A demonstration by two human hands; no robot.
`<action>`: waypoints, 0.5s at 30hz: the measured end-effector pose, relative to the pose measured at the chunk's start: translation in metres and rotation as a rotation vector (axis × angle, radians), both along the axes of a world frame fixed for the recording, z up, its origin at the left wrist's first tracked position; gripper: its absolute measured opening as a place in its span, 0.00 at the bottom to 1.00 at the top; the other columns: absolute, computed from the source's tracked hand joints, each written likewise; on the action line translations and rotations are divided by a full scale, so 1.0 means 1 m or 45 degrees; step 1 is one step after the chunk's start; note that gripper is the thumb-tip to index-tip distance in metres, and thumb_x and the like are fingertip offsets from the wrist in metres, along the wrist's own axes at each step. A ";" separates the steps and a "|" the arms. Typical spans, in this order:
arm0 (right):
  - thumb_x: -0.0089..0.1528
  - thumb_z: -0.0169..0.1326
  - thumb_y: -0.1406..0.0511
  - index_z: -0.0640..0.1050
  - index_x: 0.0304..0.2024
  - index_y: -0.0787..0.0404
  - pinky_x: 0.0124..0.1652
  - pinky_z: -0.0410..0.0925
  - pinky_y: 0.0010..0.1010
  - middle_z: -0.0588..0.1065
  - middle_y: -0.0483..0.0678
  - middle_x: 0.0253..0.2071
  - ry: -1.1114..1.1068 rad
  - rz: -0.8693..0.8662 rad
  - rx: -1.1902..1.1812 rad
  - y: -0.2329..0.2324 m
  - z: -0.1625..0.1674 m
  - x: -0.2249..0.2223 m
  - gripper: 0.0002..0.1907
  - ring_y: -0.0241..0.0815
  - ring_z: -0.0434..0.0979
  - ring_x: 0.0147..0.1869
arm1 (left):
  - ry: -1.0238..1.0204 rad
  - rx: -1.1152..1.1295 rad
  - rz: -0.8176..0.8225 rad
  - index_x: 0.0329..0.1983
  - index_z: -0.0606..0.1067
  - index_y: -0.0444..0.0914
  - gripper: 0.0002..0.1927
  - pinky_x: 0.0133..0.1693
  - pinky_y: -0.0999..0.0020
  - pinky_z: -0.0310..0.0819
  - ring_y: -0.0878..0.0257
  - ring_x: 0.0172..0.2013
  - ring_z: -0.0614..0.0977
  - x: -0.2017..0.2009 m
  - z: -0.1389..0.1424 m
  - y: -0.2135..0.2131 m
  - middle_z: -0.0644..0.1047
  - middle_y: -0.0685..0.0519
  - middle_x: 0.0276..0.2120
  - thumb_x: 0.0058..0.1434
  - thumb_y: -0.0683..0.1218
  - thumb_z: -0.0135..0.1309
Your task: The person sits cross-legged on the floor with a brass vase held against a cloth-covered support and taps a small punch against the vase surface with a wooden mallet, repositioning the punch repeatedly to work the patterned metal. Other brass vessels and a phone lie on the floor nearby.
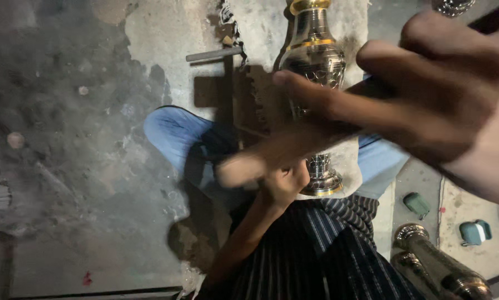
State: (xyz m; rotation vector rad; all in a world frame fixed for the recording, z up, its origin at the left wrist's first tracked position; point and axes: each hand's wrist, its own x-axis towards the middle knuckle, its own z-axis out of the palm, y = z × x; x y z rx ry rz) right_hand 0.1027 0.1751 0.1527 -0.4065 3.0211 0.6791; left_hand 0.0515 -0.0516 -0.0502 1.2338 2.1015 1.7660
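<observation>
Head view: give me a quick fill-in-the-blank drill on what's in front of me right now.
1. The engraved metal vase has bands coloured ____.
2. The left hand is at the vase's ____ end, by its foot.
3. The right hand is motion-____, close to the camera.
4. The two small cases on the floor are coloured ____.

Missing words: gold; lower; blurred; green
</observation>
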 end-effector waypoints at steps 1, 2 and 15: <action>0.57 0.57 0.55 0.65 0.71 0.44 0.41 0.67 0.27 0.70 0.42 0.37 0.000 0.020 0.064 0.001 0.001 0.000 0.39 0.37 0.68 0.37 | -0.041 0.002 -0.032 0.49 0.75 0.29 0.09 0.46 0.58 0.80 0.53 0.45 0.84 0.001 -0.004 -0.002 0.80 0.45 0.44 0.66 0.36 0.53; 0.56 0.58 0.56 0.67 0.69 0.43 0.44 0.68 0.24 0.72 0.40 0.39 -0.026 -0.030 0.164 -0.002 0.000 0.000 0.37 0.34 0.69 0.39 | 0.036 0.004 0.025 0.47 0.76 0.31 0.09 0.45 0.60 0.81 0.54 0.44 0.84 0.001 -0.008 -0.003 0.81 0.46 0.43 0.65 0.37 0.53; 0.58 0.58 0.58 0.71 0.71 0.45 0.48 0.65 0.40 0.75 0.46 0.45 0.040 -0.036 -0.189 -0.007 0.000 0.020 0.36 0.44 0.73 0.43 | 0.101 -0.123 0.159 0.44 0.77 0.35 0.09 0.44 0.65 0.81 0.58 0.39 0.85 0.004 -0.010 -0.006 0.82 0.47 0.37 0.61 0.41 0.59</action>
